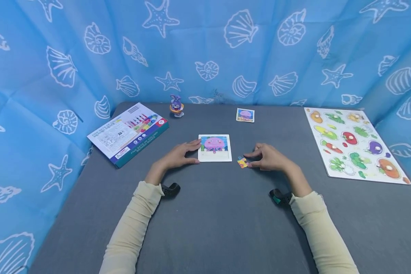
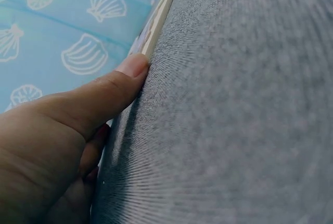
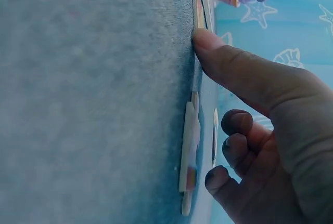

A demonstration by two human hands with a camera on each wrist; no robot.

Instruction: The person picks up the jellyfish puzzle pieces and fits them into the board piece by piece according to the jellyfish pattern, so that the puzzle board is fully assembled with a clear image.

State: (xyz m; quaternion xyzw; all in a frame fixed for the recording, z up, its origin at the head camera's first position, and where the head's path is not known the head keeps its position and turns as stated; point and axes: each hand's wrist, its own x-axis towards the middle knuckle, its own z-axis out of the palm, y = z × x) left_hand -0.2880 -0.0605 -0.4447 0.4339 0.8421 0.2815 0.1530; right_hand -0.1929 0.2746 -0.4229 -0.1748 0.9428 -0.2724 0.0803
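Observation:
A small jellyfish puzzle board (image 1: 214, 156) with a pale frame lies on the grey table. My left hand (image 1: 183, 155) is at its left side, with fingertips at the upper left and the thumb at the lower left edge. The left wrist view shows that thumb (image 2: 134, 65) against the board's edge. To the right of the board, my right hand (image 1: 268, 156) pinches a yellow and multicoloured puzzle piece (image 1: 242, 163) between thumb and index finger, low over the table. More flat pieces (image 3: 187, 151) lie beneath this hand, mostly hidden in the head view.
A small jellyfish picture card (image 1: 245, 115) lies behind the board. At the back left are a boxed bead game (image 1: 128, 133) and a purple rabbit figurine (image 1: 176, 106). A vegetable puzzle board (image 1: 357, 144) lies at the right. Blue shell-patterned cloth (image 1: 198, 45) hangs behind the table.

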